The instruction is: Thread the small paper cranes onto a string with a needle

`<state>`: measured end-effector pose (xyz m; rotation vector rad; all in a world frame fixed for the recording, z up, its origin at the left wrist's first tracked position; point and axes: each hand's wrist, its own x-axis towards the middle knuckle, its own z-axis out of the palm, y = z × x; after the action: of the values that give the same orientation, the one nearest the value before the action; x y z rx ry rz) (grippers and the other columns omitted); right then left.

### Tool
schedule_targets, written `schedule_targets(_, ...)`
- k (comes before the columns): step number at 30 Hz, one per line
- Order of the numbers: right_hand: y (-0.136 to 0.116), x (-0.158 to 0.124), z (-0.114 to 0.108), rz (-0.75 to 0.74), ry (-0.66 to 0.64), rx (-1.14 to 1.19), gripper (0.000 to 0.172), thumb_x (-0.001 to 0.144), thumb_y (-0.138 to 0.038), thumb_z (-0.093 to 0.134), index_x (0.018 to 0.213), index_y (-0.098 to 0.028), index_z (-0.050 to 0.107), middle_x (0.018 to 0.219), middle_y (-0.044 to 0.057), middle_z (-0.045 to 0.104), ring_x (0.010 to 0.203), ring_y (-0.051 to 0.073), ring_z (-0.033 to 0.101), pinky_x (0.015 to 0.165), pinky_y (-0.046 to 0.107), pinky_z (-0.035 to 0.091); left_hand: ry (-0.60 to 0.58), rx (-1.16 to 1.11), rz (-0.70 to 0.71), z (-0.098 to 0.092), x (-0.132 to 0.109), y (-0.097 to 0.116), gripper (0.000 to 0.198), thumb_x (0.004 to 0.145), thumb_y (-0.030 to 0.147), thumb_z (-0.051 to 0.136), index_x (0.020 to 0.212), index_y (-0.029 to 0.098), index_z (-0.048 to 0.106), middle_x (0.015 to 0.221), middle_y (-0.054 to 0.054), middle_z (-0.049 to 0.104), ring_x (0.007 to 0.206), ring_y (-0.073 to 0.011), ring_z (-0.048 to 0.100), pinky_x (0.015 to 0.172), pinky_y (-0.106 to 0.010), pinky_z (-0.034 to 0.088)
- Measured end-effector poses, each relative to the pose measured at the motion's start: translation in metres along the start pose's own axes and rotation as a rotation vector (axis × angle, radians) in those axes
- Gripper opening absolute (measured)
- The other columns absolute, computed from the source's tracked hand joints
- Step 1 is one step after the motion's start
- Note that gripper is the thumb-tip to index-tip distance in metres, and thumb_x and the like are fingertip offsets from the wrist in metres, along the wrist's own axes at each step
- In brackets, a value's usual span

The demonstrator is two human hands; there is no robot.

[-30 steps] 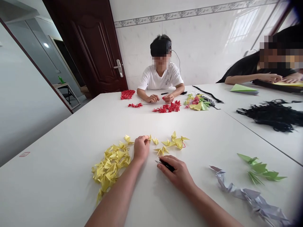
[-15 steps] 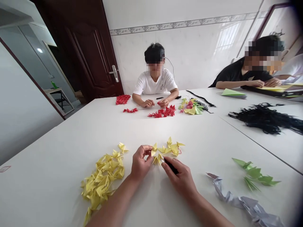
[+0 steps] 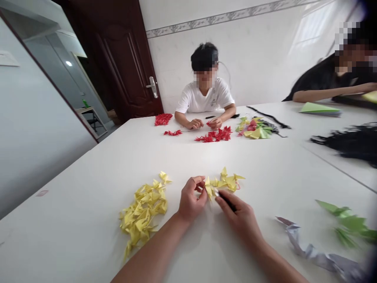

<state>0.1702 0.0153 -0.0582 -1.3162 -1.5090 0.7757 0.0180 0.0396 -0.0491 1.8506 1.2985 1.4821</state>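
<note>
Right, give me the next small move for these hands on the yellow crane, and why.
Probably steady the yellow paper crane at the left hand's fingertips, then bring the tip of the black-handled tool to it with the right hand. The tool is gripped in that hand, and its tip sits right beside the crane.

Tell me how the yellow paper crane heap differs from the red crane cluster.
The yellow paper crane heap lies beside the left hand; the red crane cluster lies far across, before the seated person. The yellow is a wide, loose pile; the red, a narrow strip. Both are folded paper on the white table.
</note>
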Motion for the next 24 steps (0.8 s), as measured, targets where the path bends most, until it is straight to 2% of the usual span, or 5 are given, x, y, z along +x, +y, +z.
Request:
schedule_targets(4, 0.000, 0.001, -0.001, 0.042, -0.015, 0.033, 0.039, 0.077, -0.049, 0.057, 0.097, -0.018, 0.070, 0.096, 0.007, 0.072, 0.090, 0.027, 0.066, 0.078, 0.034, 0.051, 0.139, 0.131, -0.153, -0.002, 0.004, -0.007, 0.031, 0.076, 0.017, 0.055, 0.106, 0.019, 0.057, 0.083, -0.003, 0.062, 0.075, -0.0130, 0.059, 0.061, -0.022, 0.048)
schedule_targets(8, -0.001, 0.000, -0.002, 0.076, -0.023, 0.049, 0.040, 0.076, -0.050, 0.058, 0.096, -0.018, 0.070, 0.096, 0.007, 0.072, 0.089, 0.027, 0.066, 0.077, 0.033, 0.050, 0.055, 0.322, -0.123, -0.013, 0.016, -0.010, 0.032, 0.074, 0.012, 0.052, 0.105, 0.019, 0.059, 0.096, -0.006, 0.063, 0.084, -0.0150, 0.060, 0.060, -0.022, 0.049)
schedule_targets(13, -0.004, 0.000, -0.004, 0.118, -0.049, 0.030, 0.040, 0.076, -0.051, 0.057, 0.095, -0.018, 0.070, 0.091, 0.006, 0.072, 0.082, 0.026, 0.065, 0.068, 0.032, 0.050, 0.111, 0.596, -0.162, -0.066, 0.039, -0.006, 0.030, 0.069, 0.006, 0.052, 0.092, 0.018, 0.068, 0.104, -0.012, 0.060, 0.105, -0.0266, 0.051, 0.094, -0.041, 0.040)
schedule_targets(17, -0.006, 0.000, -0.004, 0.099, -0.054, 0.022, 0.040, 0.077, -0.051, 0.055, 0.094, -0.018, 0.070, 0.089, 0.005, 0.072, 0.079, 0.024, 0.065, 0.065, 0.030, 0.049, 0.120, 0.748, -0.291, -0.098, 0.047, -0.013, 0.022, 0.067, 0.015, 0.055, 0.082, 0.020, 0.070, 0.091, -0.012, 0.062, 0.094, -0.0292, 0.052, 0.087, -0.043, 0.041)
schedule_targets(24, -0.006, 0.001, -0.006, 0.067, -0.084, 0.000, 0.037, 0.080, -0.048, 0.053, 0.096, -0.020, 0.069, 0.088, 0.003, 0.070, 0.081, 0.022, 0.064, 0.064, 0.027, 0.047, 0.078, 0.833, -0.370, -0.095, 0.044, -0.021, 0.010, 0.061, 0.017, 0.057, 0.059, 0.021, 0.065, 0.077, -0.010, 0.060, 0.083, -0.0283, 0.054, 0.080, -0.040, 0.042)
